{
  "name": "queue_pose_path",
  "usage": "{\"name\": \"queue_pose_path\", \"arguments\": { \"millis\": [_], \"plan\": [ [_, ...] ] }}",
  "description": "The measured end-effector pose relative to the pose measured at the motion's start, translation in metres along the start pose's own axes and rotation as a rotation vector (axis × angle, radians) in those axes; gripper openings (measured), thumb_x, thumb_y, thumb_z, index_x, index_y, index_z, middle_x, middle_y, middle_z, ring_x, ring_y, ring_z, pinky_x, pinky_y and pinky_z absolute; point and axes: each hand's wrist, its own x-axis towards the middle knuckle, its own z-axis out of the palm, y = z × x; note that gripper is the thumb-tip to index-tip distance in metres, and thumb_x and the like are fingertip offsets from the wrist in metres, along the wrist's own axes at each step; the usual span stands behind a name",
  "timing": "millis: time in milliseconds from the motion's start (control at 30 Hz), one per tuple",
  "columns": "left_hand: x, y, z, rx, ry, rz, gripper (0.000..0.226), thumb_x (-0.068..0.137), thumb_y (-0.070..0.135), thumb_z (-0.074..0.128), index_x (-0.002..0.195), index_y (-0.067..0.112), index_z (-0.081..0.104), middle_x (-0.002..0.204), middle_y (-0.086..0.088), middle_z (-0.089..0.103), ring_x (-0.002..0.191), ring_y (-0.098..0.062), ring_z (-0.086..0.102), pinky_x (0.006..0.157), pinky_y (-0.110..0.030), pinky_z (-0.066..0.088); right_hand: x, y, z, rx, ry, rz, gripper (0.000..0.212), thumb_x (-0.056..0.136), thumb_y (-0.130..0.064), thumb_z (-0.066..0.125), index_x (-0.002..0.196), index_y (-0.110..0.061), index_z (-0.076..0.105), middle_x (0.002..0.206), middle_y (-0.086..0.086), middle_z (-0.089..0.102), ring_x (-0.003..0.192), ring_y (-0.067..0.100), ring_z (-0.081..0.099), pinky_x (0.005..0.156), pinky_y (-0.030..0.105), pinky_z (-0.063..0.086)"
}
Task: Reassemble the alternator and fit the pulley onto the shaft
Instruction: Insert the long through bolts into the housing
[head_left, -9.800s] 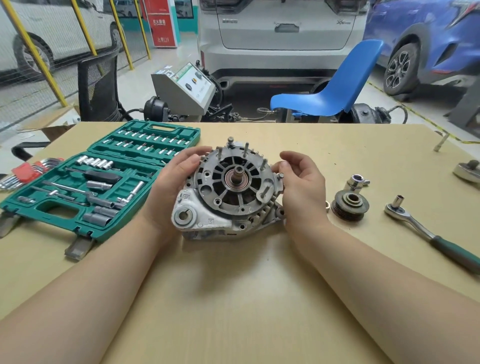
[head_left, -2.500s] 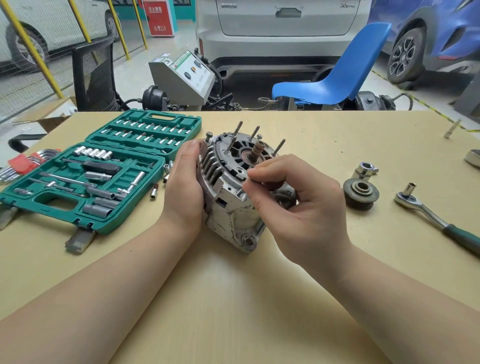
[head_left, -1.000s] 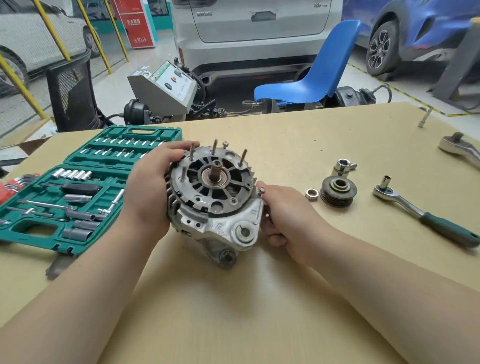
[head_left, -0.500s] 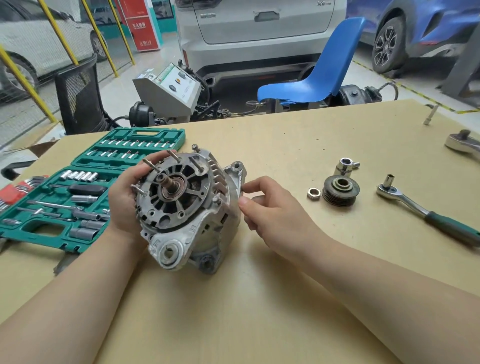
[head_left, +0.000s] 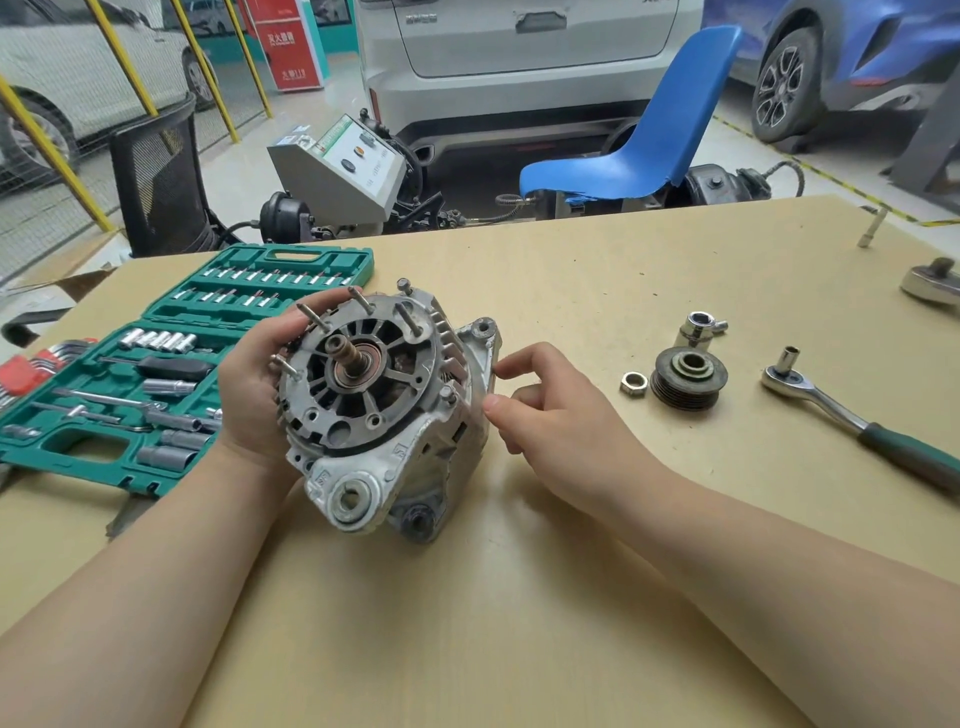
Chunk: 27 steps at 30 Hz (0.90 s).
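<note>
The grey alternator (head_left: 395, 415) stands tilted on the table, its front face and bare threaded shaft (head_left: 345, 354) turned toward me and to the left. Several long bolts stick out of its front cover. My left hand (head_left: 254, 384) holds its left rim, fingers curled round the edge. My right hand (head_left: 550, 415) hovers just right of the housing, fingers loosely bent, thumb and fingertips close to the mounting ear; contact is unclear. The grooved pulley (head_left: 688, 376) lies flat on the table to the right, with a hex nut (head_left: 634, 384) beside it.
An open green socket set case (head_left: 156, 374) lies at the left. A ratchet with a green handle (head_left: 852, 423) and a loose socket (head_left: 698, 327) lie at the right. Another ratchet head (head_left: 932, 283) sits at the far right edge. A blue chair (head_left: 639, 156) stands beyond the table.
The alternator was turned from facing up to facing left and toward me. My right hand left the housing and now hovers beside it; little changed in the last half second.
</note>
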Motion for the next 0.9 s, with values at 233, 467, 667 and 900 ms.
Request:
{"name": "queue_pose_path", "arguments": {
  "millis": [233,467,667,900],
  "plan": [
    [0.002,0.003,-0.003,-0.036,0.000,-0.079,0.066,0.108,0.010,0.024,0.091,0.014,0.088,0.104,-0.006,0.083,0.098,-0.021,0.079,0.083,-0.031,0.065,-0.001,-0.002,0.001,-0.013,-0.009,-0.014,0.019,0.092,-0.040,0.062,0.108,-0.043,0.052,0.068,-0.007,0.059,0.066,0.011,0.057,0.060,0.027,0.047],
    [0.002,0.004,0.006,-0.054,0.095,-0.103,0.067,0.113,0.024,0.033,0.076,0.017,0.088,0.086,-0.004,0.083,0.080,-0.017,0.081,0.070,-0.027,0.065,-0.009,-0.010,-0.002,-0.025,-0.130,-0.294,0.066,0.082,-0.056,0.077,0.137,-0.038,0.045,0.071,-0.009,0.057,0.059,0.004,0.050,0.060,0.023,0.040],
    [0.003,0.005,0.009,-0.057,0.149,-0.178,0.072,0.114,0.035,0.036,0.063,0.019,0.085,0.076,-0.004,0.081,0.068,-0.016,0.079,0.060,-0.026,0.063,-0.004,-0.006,0.007,-0.163,-0.053,-0.275,0.078,0.076,-0.057,0.082,0.140,-0.034,0.044,0.068,-0.010,0.051,0.059,0.007,0.048,0.060,0.028,0.041],
    [0.005,0.008,0.018,0.003,0.193,-0.161,0.073,0.113,0.032,0.041,0.053,0.018,0.080,0.063,-0.001,0.076,0.060,-0.014,0.077,0.056,-0.024,0.060,0.000,0.006,0.008,-0.206,-0.008,-0.290,0.079,0.080,-0.070,0.064,0.145,-0.033,0.043,0.070,-0.017,0.053,0.062,0.004,0.051,0.059,0.019,0.039]
  ]
}}
